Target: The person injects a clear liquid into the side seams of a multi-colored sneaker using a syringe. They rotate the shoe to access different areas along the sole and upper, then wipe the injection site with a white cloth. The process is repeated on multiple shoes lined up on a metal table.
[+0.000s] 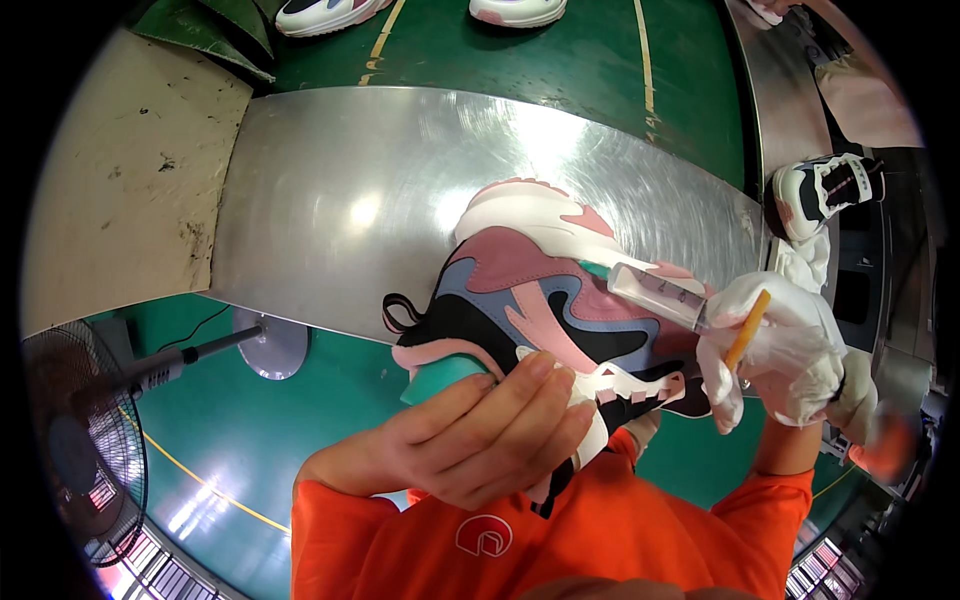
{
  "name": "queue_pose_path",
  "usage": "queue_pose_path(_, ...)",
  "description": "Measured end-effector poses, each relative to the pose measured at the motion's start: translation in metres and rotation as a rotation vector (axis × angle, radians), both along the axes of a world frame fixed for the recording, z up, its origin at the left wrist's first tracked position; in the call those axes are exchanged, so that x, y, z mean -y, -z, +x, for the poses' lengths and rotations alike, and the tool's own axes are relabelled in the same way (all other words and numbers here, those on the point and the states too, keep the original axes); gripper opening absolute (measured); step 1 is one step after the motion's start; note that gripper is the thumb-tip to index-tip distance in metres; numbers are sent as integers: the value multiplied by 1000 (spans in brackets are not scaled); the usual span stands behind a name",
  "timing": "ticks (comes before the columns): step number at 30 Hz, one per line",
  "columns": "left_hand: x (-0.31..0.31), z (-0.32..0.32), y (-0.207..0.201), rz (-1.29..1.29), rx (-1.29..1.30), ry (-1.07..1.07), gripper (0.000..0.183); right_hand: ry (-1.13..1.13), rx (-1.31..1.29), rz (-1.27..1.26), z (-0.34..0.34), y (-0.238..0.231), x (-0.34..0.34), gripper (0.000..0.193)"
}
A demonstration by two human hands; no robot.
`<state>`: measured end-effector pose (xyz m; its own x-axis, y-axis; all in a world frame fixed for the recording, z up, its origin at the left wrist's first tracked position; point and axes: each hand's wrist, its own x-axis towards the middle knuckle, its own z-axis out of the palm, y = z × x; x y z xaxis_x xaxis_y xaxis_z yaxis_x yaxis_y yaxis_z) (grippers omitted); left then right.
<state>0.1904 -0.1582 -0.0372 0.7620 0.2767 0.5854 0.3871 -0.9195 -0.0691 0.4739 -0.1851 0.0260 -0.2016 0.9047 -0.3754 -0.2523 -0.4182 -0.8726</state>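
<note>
- Bare left hand wraps closed over the heel of the pink, blue and black panelled sneaker, held against the orange shirt.
- White-gloved right hand grips a clear plastic syringe plus an orange stick, tip at the sole.
- Beyond: curved steel bench.
- Right: another sneaker.
- Left: fan on green floor.

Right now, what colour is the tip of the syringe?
The syringe tip is green, pointing at the shoe; clearest in the head view.
</note>
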Motion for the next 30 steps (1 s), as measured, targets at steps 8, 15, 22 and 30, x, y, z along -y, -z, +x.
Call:
queue_pose_path(8, -1, 2, -2, 1, 29, 1, 22, 22, 146, -377, -14, -31, -13, 34)
queue_pose_path(15, -3, 4, 0, -2, 71, 20, 32, -84, -34, -110, 9, -22, 10, 53)
queue_pose_path(22, -4, 5, 0, 1, 85, 5, 22, -52, 88, -166, 6, -39, 9, 87)
queue_pose_path(30, -3, 8, -3, -22, 87, 1, 12, -45, -57, 107, 23, -16, 19, 90)
